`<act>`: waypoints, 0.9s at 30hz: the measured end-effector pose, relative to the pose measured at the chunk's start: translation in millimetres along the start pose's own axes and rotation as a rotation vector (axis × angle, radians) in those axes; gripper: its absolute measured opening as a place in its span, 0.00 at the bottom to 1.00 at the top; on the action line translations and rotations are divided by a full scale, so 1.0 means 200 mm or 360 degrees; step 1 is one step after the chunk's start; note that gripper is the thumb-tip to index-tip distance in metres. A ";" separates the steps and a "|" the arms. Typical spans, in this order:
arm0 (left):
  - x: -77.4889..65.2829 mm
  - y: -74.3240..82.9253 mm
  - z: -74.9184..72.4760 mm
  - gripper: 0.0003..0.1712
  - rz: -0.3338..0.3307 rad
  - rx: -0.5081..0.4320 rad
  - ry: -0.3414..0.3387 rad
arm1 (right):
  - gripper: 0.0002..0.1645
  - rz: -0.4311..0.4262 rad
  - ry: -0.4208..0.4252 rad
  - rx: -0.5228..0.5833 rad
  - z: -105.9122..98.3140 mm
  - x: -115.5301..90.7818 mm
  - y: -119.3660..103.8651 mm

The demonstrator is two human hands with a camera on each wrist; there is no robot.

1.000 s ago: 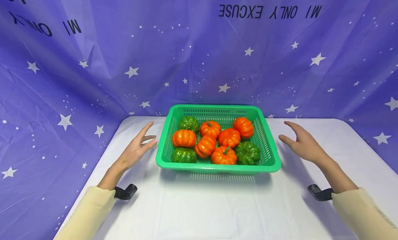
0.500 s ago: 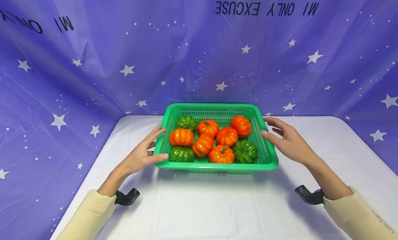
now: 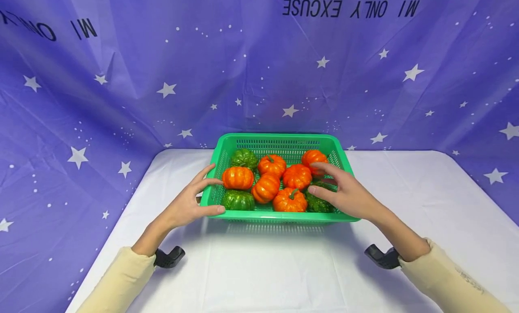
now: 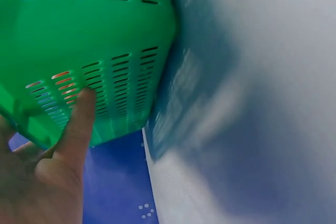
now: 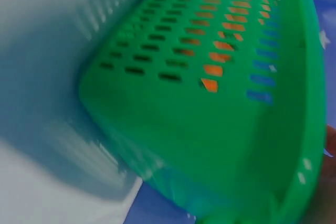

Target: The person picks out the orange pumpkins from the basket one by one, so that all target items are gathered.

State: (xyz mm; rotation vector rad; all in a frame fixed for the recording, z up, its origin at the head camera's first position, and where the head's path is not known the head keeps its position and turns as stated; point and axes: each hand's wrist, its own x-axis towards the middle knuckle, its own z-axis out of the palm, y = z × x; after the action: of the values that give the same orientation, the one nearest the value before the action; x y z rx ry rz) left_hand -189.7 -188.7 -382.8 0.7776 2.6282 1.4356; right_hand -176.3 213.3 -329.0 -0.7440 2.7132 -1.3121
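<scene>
A green slotted plastic basket (image 3: pixel 279 216) holds several orange pumpkins (image 3: pixel 266 188) and three green ones, among them a green pumpkin (image 3: pixel 238 200) at front left. My left hand (image 3: pixel 184 204) is at the basket's left end, fingers spread above the rim and thumb by the front corner. In the left wrist view one digit of the left hand (image 4: pixel 60 174) lies against or just before the slotted wall. Over the right end my right hand (image 3: pixel 352 196) hangs with loosely bent fingers, partly hiding a green pumpkin (image 3: pixel 320 200) and an orange one (image 3: pixel 314 159). Nothing is visibly held.
The basket stands on a white cloth-covered table (image 3: pixel 279 268), near its back edge. Behind and to the left hangs a purple curtain (image 3: pixel 243 61) with white stars and printed lettering. Each wrist carries a black device (image 3: pixel 170 257).
Both hands have come inward from either side of the basket. The right hand has moved left, over the pumpkins; the left hand has reached the left rim. The pumpkins keep their places.
</scene>
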 end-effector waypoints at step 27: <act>-0.04 -0.06 0.06 0.30 0.0042 -0.0291 0.0089 | 0.37 0.0018 -0.0348 -0.0207 0.18 0.16 0.02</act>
State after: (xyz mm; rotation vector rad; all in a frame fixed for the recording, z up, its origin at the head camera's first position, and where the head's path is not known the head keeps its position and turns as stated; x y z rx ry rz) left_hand -184.0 -189.2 -401.5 0.7657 2.4876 1.6985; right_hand -198.1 174.1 -349.7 -0.8270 2.6408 -0.9936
